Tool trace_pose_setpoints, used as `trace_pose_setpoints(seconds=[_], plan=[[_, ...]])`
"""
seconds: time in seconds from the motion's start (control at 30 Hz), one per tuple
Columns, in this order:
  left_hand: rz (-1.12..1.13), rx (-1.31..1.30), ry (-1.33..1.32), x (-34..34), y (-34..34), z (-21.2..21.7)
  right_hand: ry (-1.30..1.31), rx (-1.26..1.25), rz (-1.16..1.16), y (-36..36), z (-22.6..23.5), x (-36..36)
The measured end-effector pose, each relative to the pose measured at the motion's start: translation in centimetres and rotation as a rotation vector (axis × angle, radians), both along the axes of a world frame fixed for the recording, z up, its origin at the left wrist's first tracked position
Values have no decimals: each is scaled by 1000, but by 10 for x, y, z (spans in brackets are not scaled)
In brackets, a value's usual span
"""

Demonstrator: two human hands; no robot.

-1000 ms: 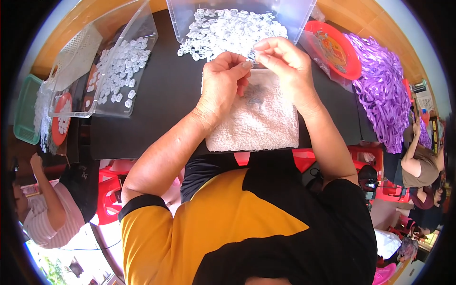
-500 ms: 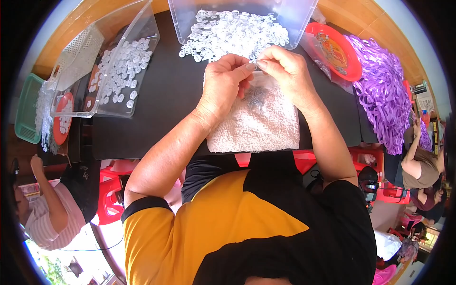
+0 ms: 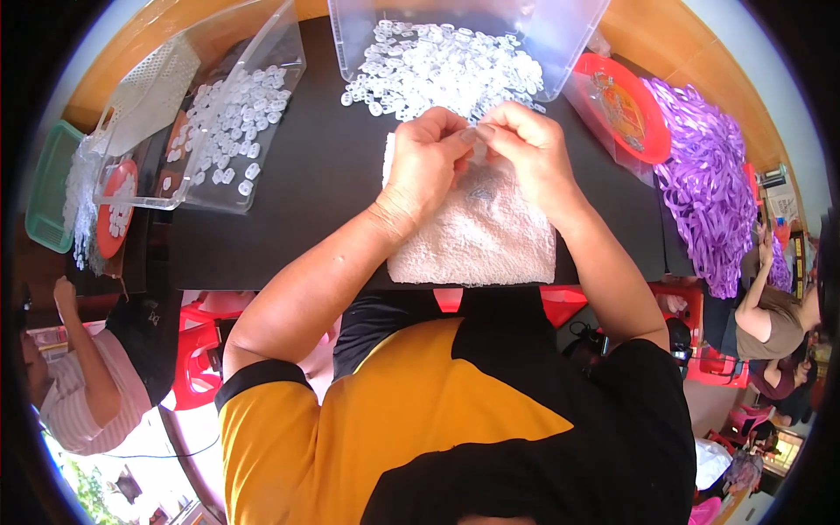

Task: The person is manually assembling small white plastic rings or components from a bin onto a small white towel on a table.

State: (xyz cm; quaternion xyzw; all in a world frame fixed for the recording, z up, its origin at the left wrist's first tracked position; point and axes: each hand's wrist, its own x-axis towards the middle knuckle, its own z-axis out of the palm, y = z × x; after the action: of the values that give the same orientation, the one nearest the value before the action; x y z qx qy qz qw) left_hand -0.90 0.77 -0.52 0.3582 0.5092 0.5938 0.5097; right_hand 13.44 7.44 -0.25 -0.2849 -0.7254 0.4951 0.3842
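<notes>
Small grey pieces [image 3: 481,193] lie on a pale towel [image 3: 472,249] near the left hand [image 3: 424,164] and right hand [image 3: 535,157]. Both hands' fingers are pinched closed, tips together; I can't tell on what. Beyond, white plastic pieces [image 3: 442,70] heap on the dark bench [image 3: 319,192].

Green basket [image 3: 45,194] beyond red chair [image 3: 191,343]

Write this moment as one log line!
left hand: pinched; right hand: pinched, close to left; anything held: unclear; underneath: pale square terry cloth; beyond: small white plastic-looking pieces
</notes>
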Motion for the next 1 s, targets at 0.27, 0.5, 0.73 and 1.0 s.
trace_pose_setpoints(seconds=[0.27, 0.5, 0.73, 1.0], plan=[[-21, 33, 92, 2, 3, -7, -387, 807, -99, 63, 20, -48], [-43, 31, 74, 1, 2, -6, -869, 1147, 6, 94, 19, -89], [-49, 38, 149, -1, 4, -6, -675, 1015, -90, 111, 6, -79], [-41, 40, 177, 1, 4, -7, -890, 918, -9, 102, 16, -86]])
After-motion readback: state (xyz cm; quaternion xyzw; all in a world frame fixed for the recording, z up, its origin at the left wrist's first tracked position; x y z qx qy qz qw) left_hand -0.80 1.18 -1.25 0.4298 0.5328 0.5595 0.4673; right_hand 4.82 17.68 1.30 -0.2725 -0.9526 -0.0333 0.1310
